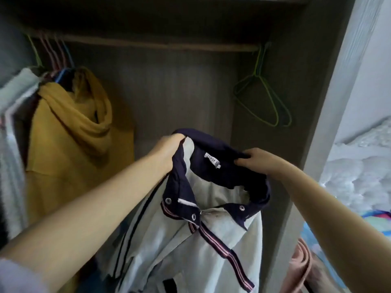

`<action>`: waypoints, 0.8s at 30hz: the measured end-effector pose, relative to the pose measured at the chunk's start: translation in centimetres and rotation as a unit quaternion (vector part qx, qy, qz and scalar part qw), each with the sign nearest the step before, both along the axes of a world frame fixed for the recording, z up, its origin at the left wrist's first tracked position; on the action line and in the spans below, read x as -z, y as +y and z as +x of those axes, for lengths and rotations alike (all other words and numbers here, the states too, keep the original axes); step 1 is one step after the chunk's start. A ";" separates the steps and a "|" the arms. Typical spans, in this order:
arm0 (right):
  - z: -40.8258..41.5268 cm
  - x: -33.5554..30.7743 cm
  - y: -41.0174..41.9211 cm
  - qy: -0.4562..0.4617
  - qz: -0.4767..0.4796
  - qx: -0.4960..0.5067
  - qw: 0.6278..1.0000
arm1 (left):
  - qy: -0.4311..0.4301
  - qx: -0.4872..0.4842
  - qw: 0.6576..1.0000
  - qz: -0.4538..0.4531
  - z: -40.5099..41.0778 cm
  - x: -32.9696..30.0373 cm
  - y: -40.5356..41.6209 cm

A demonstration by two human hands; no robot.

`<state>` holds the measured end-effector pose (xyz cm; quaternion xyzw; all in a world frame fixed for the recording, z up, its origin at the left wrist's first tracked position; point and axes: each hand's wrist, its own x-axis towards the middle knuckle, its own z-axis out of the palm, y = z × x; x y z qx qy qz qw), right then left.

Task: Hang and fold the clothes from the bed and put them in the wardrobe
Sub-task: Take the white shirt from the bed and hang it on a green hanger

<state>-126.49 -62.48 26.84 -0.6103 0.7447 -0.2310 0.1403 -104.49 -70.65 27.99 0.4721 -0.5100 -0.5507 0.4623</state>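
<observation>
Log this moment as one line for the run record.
stage: hanging | left hand: grips collar | right hand: grips collar | item: white jacket | spot: before wardrobe rail | empty green hanger: right

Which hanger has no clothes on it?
The green hanger at the rail's right end hangs bare; the pink and blue hangers on the left all carry clothes.

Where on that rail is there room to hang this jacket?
The rail is bare between the yellow hoodie on the left and the empty green hangers at the right end. The left end is crowded with hung clothes.
</observation>
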 end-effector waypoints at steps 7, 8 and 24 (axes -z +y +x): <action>-2.5 -11.5 -10.5 0.114 -0.218 0.078 0.966 | 0.051 0.024 0.998 0.012 -1.5 -3.9 -5.5; -3.3 -12.7 -11.5 0.170 -0.258 0.132 0.942 | 0.052 0.029 0.998 0.015 -1.4 -4.2 -5.9; -8.4 -14.2 -16.5 0.308 -0.247 0.295 0.870 | 0.060 0.118 0.991 0.027 0.2 -3.9 -13.2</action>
